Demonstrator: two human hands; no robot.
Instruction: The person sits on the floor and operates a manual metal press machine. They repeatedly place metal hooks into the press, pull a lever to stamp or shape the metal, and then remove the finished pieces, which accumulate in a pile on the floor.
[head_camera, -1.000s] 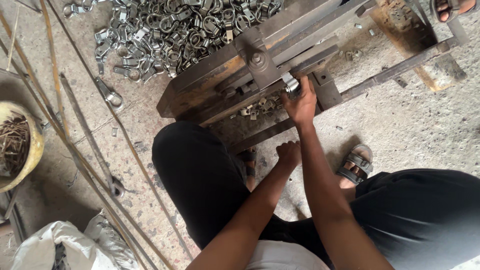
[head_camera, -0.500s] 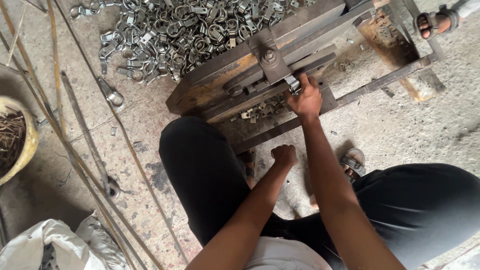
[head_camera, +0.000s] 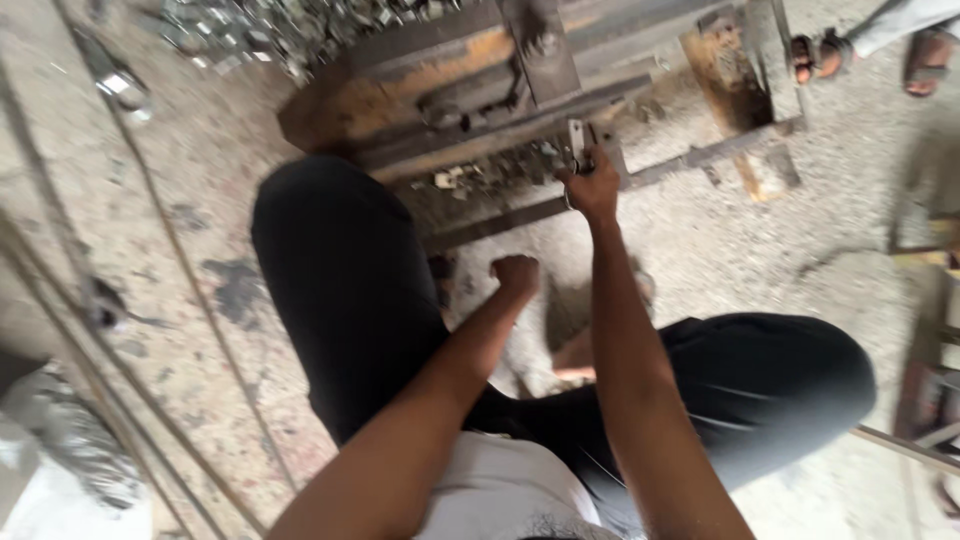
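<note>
Concrete, grey and stained, makes up the floor (head_camera: 760, 250) that fills the view, and the person sits low on it with both knees in black trousers (head_camera: 340, 290) spread apart. Ahead of the knees stands a rusty steel press frame (head_camera: 440, 75), built of heavy flat bars and angle iron, with orange rust along its upper bar and a bolt at its middle. Beyond the frame, at the top left, lies a heap of small shiny metal clips (head_camera: 280, 25), blurred by the camera's motion. Thin steel rods (head_camera: 170, 250) run slantwise over the floor on the left. At the top right, another person's sandalled feet (head_camera: 870, 55) rest on the floor, well apart from the work.

The right hand (head_camera: 592, 185) reaches forward to the front edge of the frame, its fingers pinching a small bright metal piece (head_camera: 577, 140) that stands upright just against the frame's lower bar. More small metal pieces (head_camera: 470, 175) lie loose in the shadow under that bar, just left of the hand. The left hand (head_camera: 516, 275) hangs between the knees, nearer the body, with its fingers curled into a closed fist; whether anything is inside it I cannot tell.
</note>
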